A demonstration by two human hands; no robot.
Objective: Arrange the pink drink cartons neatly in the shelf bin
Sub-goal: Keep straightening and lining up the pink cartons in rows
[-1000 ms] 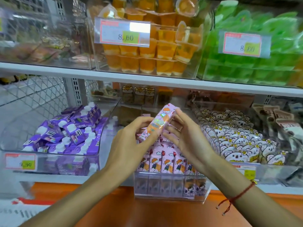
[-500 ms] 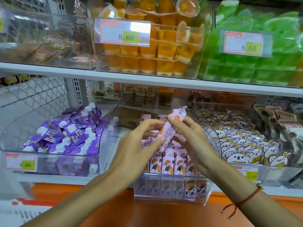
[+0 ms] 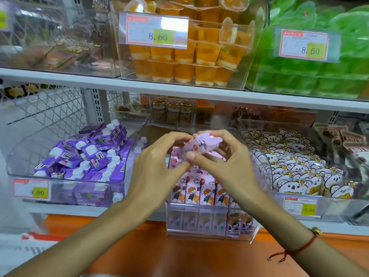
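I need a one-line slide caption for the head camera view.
Both hands, left hand and right hand, hold a pink drink carton above the clear shelf bin.

Store shelving here: white shelf boards, wire mesh panel on the left, orange base underneath, price tags clipped up front, bright even lighting.

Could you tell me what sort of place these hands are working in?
Most likely a shop aisle, perhaps a snack or convenience store. Printed price tags hang on clear shelf bins, which hold many identical packaged goods: orange jelly cups, purple cartons, pink drink cartons.
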